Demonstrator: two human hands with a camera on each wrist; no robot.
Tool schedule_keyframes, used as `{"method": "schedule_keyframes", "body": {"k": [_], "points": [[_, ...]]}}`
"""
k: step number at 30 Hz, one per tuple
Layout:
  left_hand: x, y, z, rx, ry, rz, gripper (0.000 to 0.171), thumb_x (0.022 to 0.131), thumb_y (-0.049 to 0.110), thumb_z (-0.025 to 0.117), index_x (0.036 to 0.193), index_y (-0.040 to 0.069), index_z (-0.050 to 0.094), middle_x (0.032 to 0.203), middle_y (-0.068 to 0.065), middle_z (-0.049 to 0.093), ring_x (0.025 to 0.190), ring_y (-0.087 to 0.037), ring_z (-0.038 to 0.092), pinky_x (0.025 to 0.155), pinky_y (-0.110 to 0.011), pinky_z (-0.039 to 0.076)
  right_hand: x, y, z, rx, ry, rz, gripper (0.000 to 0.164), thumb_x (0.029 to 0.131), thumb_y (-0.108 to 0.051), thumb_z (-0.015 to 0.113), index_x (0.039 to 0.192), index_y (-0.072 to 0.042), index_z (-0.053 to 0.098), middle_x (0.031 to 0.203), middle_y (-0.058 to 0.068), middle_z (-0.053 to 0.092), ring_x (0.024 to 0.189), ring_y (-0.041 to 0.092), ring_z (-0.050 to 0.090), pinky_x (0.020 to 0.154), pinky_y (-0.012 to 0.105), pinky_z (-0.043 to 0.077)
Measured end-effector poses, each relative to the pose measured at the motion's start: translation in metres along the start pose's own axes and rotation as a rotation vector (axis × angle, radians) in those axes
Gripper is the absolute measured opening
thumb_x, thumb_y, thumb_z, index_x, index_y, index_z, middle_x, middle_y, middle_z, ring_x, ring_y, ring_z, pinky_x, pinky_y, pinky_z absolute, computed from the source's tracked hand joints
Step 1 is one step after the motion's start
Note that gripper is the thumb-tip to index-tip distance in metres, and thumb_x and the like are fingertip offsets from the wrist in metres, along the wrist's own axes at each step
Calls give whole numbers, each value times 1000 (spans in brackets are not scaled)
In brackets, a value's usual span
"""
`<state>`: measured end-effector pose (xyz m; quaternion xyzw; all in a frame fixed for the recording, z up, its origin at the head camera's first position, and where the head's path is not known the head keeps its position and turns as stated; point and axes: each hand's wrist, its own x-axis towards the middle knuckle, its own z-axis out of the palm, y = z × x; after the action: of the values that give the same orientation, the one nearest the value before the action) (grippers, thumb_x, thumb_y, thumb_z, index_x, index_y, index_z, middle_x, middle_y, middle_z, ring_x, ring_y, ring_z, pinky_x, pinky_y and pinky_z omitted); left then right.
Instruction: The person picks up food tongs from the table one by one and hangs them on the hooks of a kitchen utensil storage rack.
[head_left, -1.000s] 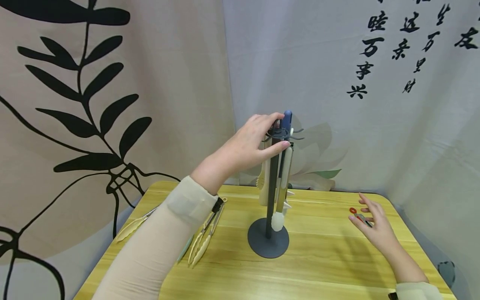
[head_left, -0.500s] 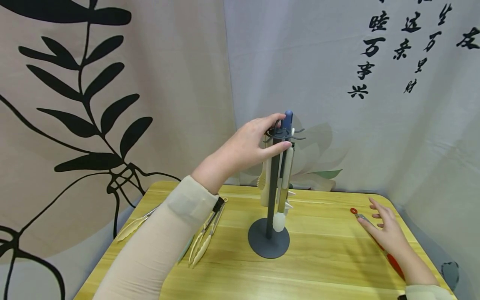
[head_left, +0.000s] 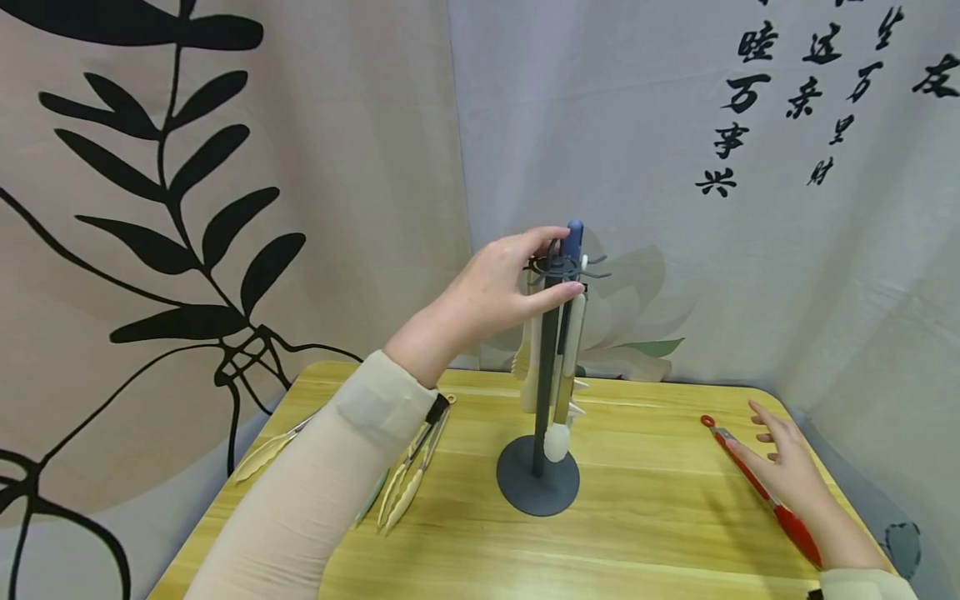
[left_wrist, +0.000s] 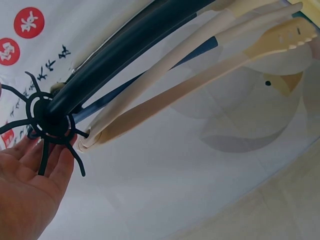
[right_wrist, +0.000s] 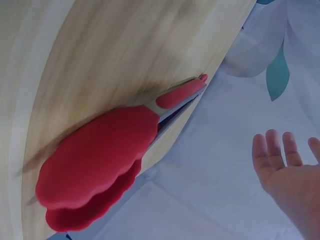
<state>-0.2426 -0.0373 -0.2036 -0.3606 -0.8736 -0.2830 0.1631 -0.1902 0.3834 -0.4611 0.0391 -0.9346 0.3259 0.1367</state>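
A dark utensil stand (head_left: 537, 492) with a round base and hooks at the top stands upright on the table. My left hand (head_left: 491, 287) grips its top, thumb in front and fingers behind the hook ring (left_wrist: 50, 117). Several utensils hang there, among them a blue-handled one (head_left: 572, 242), a white-headed one (head_left: 557, 443) and a beige slotted turner (left_wrist: 280, 37). Red tongs (head_left: 738, 464) with scalloped heads lie on the table at right. Just to their right hovers my right hand (head_left: 787, 471), fingers loosely extended and holding nothing; the right wrist view shows it apart from the tongs.
Left of the stand lie cream-tipped tongs (head_left: 408, 479), partly behind my left forearm. Another cream utensil (head_left: 266, 457) and a sliver of something teal (head_left: 372, 496) show beside the sleeve. A printed curtain (head_left: 375, 167) hangs behind the wooden table (head_left: 637, 517).
My right hand has drawn back to the right and slightly down, off the red tongs, which now show along most of their length. The left hand and stand have barely moved.
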Motion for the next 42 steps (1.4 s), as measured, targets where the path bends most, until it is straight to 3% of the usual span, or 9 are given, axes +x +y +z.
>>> {"method": "schedule_keyframes", "body": {"k": [4, 9, 16, 29, 42], "points": [[0, 0, -1, -11, -17, -28, 66, 86, 52, 62, 140, 20, 43, 118, 3, 59, 110, -11, 55, 95, -32, 45, 0, 0, -3, -26, -13, 7, 77, 92, -28, 62, 151, -6, 19, 129, 28, 37, 103, 41, 44, 74, 53, 43], [0, 0, -1, 2, -25, -29, 67, 86, 53, 61, 140, 20, 42, 119, 3, 59, 111, -12, 55, 97, -32, 44, 0, 0, -7, -42, -43, 16, 78, 92, -27, 61, 151, -2, 16, 128, 32, 35, 104, 48, 44, 74, 59, 42], [1, 2, 0, 25, -25, -26, 67, 86, 53, 61, 141, 20, 41, 119, 4, 59, 112, -11, 53, 97, -32, 43, 1, 7, -10, -116, -89, 29, 78, 92, -31, 62, 149, 2, 19, 126, 33, 37, 102, 49, 46, 74, 60, 43], [1, 2, 1, 51, -16, -32, 66, 86, 55, 59, 141, 22, 41, 120, 3, 58, 110, -11, 53, 96, -33, 44, 9, 39, -15, -340, -299, 98, 84, 88, -46, 62, 140, 11, 29, 123, 46, 34, 104, 63, 39, 79, 71, 38], [2, 4, 0, 73, -11, -45, 68, 85, 57, 60, 140, 21, 42, 118, 3, 59, 111, -11, 54, 96, -32, 44, 13, 54, -16, -377, -423, 192, 95, 83, -57, 62, 139, 12, 28, 121, 50, 29, 103, 69, 33, 78, 72, 37]]}}
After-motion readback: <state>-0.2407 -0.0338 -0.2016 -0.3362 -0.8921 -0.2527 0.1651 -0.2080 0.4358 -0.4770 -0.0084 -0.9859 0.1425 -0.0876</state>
